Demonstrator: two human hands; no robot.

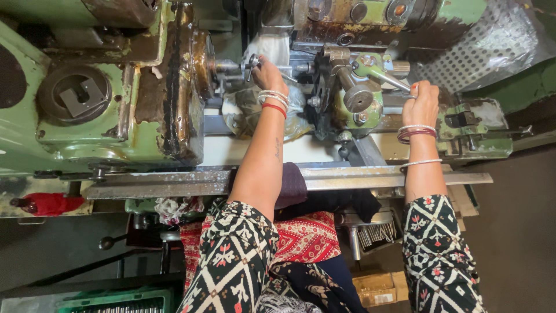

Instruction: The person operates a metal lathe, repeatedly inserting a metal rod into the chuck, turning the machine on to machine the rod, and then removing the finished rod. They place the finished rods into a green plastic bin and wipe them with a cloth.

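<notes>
Both hands (347, 93) on lathe (145, 104) — gripping

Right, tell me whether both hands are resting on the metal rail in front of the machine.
No: the left hand is up at the chuck and the right hand grips a lever, both beyond the rail.

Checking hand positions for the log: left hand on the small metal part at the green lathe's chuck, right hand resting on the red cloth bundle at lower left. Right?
Not quite. The left hand is on the small metal part at the green lathe, but the right hand grips the machine's grey metal lever handle. The red cloth bundle lies untouched, as the head view shows.
</notes>
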